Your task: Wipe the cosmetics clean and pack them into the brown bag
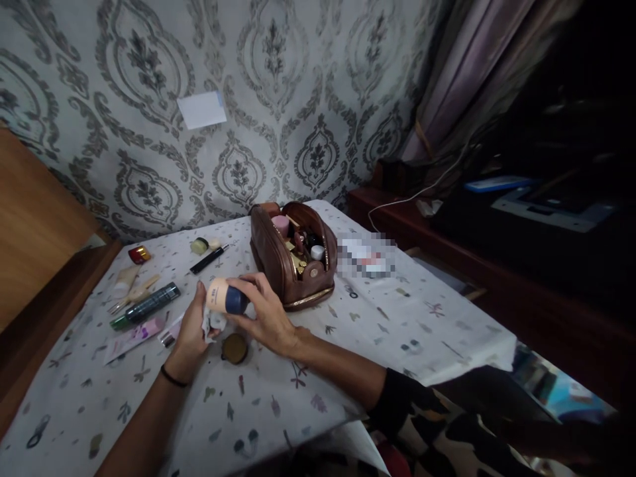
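My right hand (pixel 271 318) grips a small bottle (pixel 217 295) by its dark blue cap; the body is peach with small dark print. The bottle is tilted, its base toward my left hand (pixel 191 331). That hand is closed around a crumpled white wipe (pixel 214 321), which lies against the underside of the bottle. Just below my hands a round brownish-gold container (pixel 234 348) rests on the tablecloth. Behind my right hand stands an unzipped brown cosmetic bag (pixel 271 262), with a pink jar (pixel 281 225), a white-lidded jar (pixel 317 252) and other small items inside.
Left of my hands lie a dark green tube (pixel 152 305), a pink tube (pixel 134 338), brushes (pixel 142 290) and a beige tube (pixel 125 281). Farther back are a black pen-like stick (pixel 209 259) and a red-gold item (pixel 140 254). A patterned white tablecloth (pixel 422 324) covers the table.
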Available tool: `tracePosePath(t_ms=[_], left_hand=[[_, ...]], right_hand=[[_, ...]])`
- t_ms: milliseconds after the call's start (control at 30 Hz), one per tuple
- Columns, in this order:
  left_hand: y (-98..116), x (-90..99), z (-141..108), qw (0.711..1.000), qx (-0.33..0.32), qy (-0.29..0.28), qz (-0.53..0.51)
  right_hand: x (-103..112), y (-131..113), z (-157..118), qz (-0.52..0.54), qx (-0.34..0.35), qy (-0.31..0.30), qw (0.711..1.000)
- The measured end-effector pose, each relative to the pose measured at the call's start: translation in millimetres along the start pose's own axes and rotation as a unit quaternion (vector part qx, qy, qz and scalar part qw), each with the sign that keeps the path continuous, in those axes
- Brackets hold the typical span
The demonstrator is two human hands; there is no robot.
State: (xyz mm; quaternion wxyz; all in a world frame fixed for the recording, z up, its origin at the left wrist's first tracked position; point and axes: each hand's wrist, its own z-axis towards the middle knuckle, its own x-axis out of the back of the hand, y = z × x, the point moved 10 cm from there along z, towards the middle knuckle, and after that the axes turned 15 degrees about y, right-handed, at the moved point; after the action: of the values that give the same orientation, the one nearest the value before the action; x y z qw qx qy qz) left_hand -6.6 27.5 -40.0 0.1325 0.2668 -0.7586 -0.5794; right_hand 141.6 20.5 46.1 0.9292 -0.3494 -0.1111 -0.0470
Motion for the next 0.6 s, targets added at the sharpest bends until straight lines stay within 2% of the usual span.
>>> tracePosePath(t_ms=[133, 233, 400, 500, 600], left_hand=[[-2.5, 4.7, -2.2, 0.998, 0.027, 0.028, -0.054], [-7.1, 4.7, -1.1, 0.998, 0.035, 0.027, -0.044], [-17.1, 4.7, 2.6, 0.999, 0.041, 0.019, 0.015], [-19.1, 4.3, 4.5, 0.999, 0.028, 0.016, 0.035], [-23.2, 11.7, 8.8, 0.997, 0.031, 0.05, 0.059]], right_hand=[[28.6, -16.8, 17.1, 0.013, 0.033, 0.019, 0.999], [64.8, -19.0, 42.5, -0.002, 0.046, 0.055, 0.997], [129.2, 9.4, 101.0, -0.057, 0.003, 0.113, 0.992], [144.0, 29.9, 132.1, -0.157, 0.008, 0.072, 0.985], [140.8, 47.5, 151.3, -0.261, 0.025, -0.007, 0.965]])
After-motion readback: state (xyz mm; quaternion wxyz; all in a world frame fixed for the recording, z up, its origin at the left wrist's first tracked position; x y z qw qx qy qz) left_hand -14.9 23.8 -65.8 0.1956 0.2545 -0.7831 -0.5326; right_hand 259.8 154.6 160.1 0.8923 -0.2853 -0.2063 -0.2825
